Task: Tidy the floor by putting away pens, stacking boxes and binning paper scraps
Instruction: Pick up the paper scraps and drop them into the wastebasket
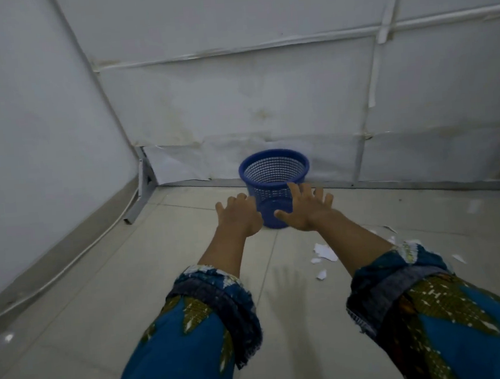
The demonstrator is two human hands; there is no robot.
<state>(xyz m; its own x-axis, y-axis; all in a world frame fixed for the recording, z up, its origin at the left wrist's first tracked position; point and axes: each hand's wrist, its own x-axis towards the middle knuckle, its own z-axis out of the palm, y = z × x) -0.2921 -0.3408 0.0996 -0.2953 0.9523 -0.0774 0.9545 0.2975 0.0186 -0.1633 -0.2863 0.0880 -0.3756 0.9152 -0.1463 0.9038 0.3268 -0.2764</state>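
Note:
A blue mesh waste basket stands upright on the tiled floor against the far wall. Both my arms stretch out toward it. My left hand hovers in front of the basket's left side, fingers spread and holding nothing. My right hand is in front of the basket's right side, fingers spread wide, also holding nothing. Whether either hand touches the basket I cannot tell. Several torn white paper scraps lie on the floor to the right, under my right forearm.
White panel walls close the corner behind and to the left. A metal frame foot and a cable run along the left wall base. More scraps lie far right. Pale floor tiles fill the near left.

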